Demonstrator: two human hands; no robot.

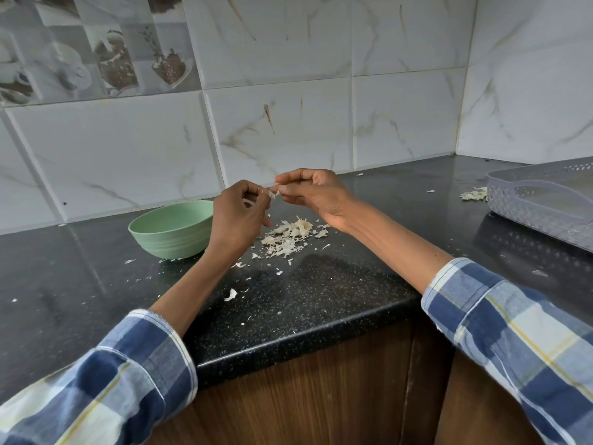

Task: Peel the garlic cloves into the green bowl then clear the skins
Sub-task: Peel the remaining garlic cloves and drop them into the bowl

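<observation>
Your checked sleeves reach over the worktop (305, 316) so both hands, left hand (236, 216) and right hand (316, 194), keep a pinching grip on one garlic clove (274, 194) above the skins (292, 234), just beside the green bowl (173, 228), letting peel drop clear.

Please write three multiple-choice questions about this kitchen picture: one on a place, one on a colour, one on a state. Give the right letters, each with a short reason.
1. Where does the main pile of garlic skins lie?
A. in the bowl
B. on the counter, right of the bowl
C. in the grey tray

2. What colour is the bowl?
A. green
B. white
C. red

3. What are the two hands doing?
A. resting flat on the counter
B. gripping the bowl
C. pinching a garlic clove between them

Answers: 1 B, the pile sits on the black counter. 2 A, it is pale green. 3 C, the left hand and right hand meet on the garlic clove.
</observation>
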